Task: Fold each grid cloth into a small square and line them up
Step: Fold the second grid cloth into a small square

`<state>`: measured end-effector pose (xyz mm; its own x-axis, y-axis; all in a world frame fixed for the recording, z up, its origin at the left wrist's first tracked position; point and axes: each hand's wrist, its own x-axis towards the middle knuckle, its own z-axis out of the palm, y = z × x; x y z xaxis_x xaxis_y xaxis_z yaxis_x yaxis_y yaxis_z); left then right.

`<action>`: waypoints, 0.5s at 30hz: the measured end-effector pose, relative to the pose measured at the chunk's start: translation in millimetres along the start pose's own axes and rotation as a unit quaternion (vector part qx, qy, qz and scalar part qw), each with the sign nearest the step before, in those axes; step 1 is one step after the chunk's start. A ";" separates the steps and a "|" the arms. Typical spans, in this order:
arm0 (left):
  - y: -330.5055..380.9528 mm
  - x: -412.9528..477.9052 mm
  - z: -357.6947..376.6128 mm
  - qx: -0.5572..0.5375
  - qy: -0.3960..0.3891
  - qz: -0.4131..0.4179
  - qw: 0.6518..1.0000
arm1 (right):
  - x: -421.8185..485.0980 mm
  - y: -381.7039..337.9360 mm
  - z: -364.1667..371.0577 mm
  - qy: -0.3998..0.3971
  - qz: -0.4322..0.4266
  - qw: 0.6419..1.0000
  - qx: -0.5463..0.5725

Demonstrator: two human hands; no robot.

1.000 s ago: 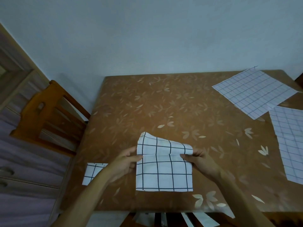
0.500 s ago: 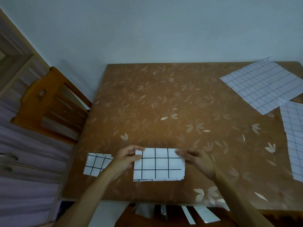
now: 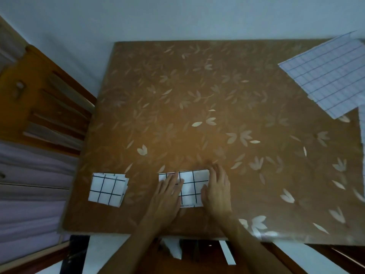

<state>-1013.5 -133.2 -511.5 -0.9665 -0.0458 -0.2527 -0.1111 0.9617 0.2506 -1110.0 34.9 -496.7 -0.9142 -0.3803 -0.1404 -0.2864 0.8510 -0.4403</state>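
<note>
At the near edge of the table (image 3: 197, 91), centre: grid cloth (image 3: 192, 186) folded, flat under both hands.
Left hand (image 3: 167, 196) and right hand (image 3: 217, 192) press on it, fingers straight and together; 0.5 s ago they pinched its far corners. Folded square (image 3: 107, 189) to its left, apart; unfolded cloth (image 3: 331, 76) far right.

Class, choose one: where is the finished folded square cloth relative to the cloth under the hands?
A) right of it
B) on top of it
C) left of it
C: the folded square cloth lies apart, left of the grid cloth under the left hand and right hand.
</note>
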 end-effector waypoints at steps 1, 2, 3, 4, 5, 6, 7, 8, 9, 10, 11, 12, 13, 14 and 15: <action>-0.1 0.1 4.6 -0.003 -0.003 -0.001 1.000 | -2.7 -8.1 6.9 0.008 -0.022 0.999 -0.035; -1.6 -0.1 8.4 -0.007 -0.005 0.000 1.000 | -4.9 -16.2 13.9 -0.003 -0.060 0.997 -0.052; -3.9 -0.5 12.4 -0.003 -0.003 0.004 1.000 | -6.6 -23.7 22.3 -0.023 -0.106 0.992 -0.063; -6.5 -0.6 15.7 0.007 -0.004 0.012 1.000 | -7.8 -29.4 31.2 -0.049 -0.145 0.986 -0.066; -8.6 -0.4 18.4 0.017 -0.009 0.021 1.000 | -8.5 -33.1 38.9 -0.078 -0.167 0.980 -0.067; -10.7 -0.1 20.3 0.020 -0.015 0.026 0.999 | -7.6 -33.5 44.8 -0.105 -0.172 0.977 -0.072; -12.5 -0.2 21.5 0.021 -0.014 0.028 0.999 | -6.0 -30.5 50.2 -0.121 -0.167 0.975 -0.082; -14.3 -1.0 21.2 0.022 -0.011 0.026 0.999 | -4.4 -25.8 53.1 -0.128 -0.160 0.974 -0.095; -15.9 -2.3 20.8 0.025 -0.009 0.021 0.999 | -2.7 -20.3 54.2 -0.133 -0.156 0.973 -0.109; -17.9 -4.5 19.8 0.030 -0.009 0.008 0.999 | -1.2 -14.2 53.4 -0.137 -0.155 0.971 -0.122; -20.2 -7.2 18.9 0.034 -0.009 -0.008 0.999 | -0.1 -7.4 52.4 -0.137 -0.157 0.969 -0.135; -22.7 -10.6 17.5 0.039 -0.012 -0.024 0.999 | 0.4 -1.0 49.6 -0.131 -0.160 0.968 -0.144; -25.5 -13.7 16.2 0.044 -0.016 -0.037 0.998 | 0.3 4.7 46.0 -0.124 -0.157 0.969 -0.148; -28.4 -16.6 15.5 0.047 -0.019 -0.045 0.998 | -0.3 9.9 41.7 -0.120 -0.148 0.971 -0.147; -31.1 -19.0 14.8 0.049 -0.020 -0.048 0.997 | -0.9 14.6 38.1 -0.116 -0.138 0.973 -0.145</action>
<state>-988.2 -158.3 -528.4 -0.9422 -0.1307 -0.3085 -0.1783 0.9751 0.1316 -1102.4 33.9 -536.8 -0.7116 -0.6512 -0.2637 -0.6110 0.7589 -0.2255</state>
